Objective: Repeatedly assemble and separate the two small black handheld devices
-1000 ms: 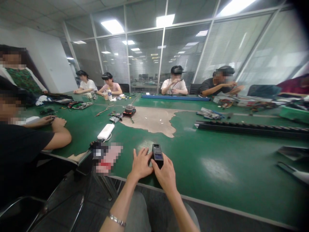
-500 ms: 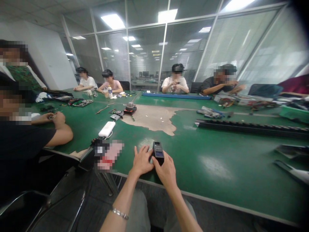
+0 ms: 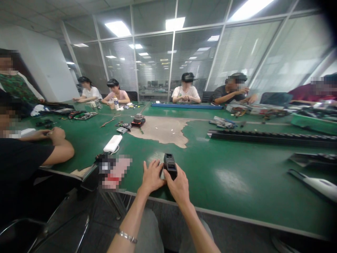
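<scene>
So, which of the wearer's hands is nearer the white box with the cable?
Left. The left hand, spread on the table, is right of the white box and nearer the wearer; the right hand, holding the black device, is farther right.

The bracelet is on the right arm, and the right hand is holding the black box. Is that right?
Not quite: the bracelet is on the left arm, not the right, as the head view shows. The rest is true: the right hand is holding the black box.
</scene>
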`<state>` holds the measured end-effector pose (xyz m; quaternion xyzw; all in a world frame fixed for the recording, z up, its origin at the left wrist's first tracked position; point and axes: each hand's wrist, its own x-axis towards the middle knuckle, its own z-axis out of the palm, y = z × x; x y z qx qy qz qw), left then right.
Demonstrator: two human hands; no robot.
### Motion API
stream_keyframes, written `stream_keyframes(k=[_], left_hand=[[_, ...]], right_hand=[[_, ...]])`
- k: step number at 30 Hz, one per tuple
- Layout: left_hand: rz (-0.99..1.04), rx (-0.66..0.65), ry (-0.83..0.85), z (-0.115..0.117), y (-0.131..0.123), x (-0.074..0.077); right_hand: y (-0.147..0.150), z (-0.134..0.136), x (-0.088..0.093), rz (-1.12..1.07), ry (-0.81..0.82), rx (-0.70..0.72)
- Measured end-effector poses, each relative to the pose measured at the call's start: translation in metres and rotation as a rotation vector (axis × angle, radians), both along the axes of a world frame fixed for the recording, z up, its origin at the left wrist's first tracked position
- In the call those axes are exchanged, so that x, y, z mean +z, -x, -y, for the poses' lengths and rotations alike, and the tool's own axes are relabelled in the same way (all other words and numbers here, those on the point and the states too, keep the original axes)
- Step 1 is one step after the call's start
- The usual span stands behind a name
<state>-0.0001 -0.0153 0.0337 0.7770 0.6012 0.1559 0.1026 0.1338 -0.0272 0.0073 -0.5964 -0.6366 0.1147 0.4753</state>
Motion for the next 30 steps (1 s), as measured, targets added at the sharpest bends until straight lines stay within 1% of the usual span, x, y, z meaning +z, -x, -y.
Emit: stream_keyframes(k=[3, 6, 8, 10, 12, 15, 17, 19, 22, 30], left_hand=[[0.001, 0.0, -0.015, 0.0, 0.0, -0.002], [-0.006, -0.011, -0.029, 0.0, 0.001, -0.004], [-0.011, -0.019, -0.023, 0.0, 0.001, -0.004], [-0.011, -0.02, -0.008, 0.0, 0.001, -0.003], [-0.006, -0.014, 0.004, -0.001, 0.001, -0.002], [0.006, -0.012, 0.01, -0.002, 0.001, -0.002], [0.009, -0.013, 0.009, -0.002, 0.001, -0.003], [0.005, -0.017, 0.004, -0.003, 0.001, -0.005], [-0.008, -0.017, -0.002, -0.004, 0.001, -0.006], [-0.005, -0.02, -0.012, -0.003, 0.001, -0.004]], right_hand=[[0.002, 0.001, 0.009, -0.023, -0.021, -0.014], [-0.003, 0.0, 0.023, -0.072, -0.056, -0.035], [-0.012, -0.003, 0.031, -0.116, -0.081, -0.06], [-0.026, -0.006, 0.033, -0.136, -0.097, -0.081], [-0.043, -0.009, 0.029, -0.11, -0.071, -0.104], [-0.066, -0.01, 0.014, -0.048, 0.015, -0.156], [-0.075, -0.01, 0.003, -0.009, 0.033, -0.16], [-0.079, -0.01, -0.005, 0.032, 0.031, -0.158], [-0.08, -0.011, -0.012, 0.094, 0.028, -0.161], [-0.08, -0.011, -0.022, 0.157, 0.052, -0.228]])
